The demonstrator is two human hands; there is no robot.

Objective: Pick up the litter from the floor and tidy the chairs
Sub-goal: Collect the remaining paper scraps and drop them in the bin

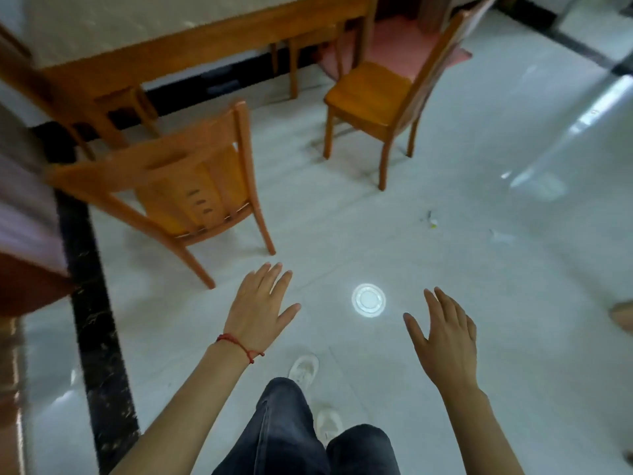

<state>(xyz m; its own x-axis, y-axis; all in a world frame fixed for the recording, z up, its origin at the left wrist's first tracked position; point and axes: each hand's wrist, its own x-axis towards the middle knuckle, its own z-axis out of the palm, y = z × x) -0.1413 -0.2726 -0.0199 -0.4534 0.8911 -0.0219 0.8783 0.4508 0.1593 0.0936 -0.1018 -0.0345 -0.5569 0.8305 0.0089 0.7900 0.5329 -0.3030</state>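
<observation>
Two wooden chairs stand away from the table on the white tiled floor: one chair (191,186) at the left with its back toward me, another chair (380,97) farther off at the right. Small scraps of litter (432,221) lie on the floor right of centre, with a pale scrap (501,237) beyond them. My left hand (262,308), a red string on its wrist, is held out with fingers spread and holds nothing. My right hand (445,334) is likewise open and empty. Both hover above the floor, short of the chairs.
A wooden table (191,49) with a pale top runs along the back left. A round bright light reflection (368,299) shines on the floor between my hands. A black tile strip (92,323) runs down the left. A pink mat (404,53) lies behind the far chair.
</observation>
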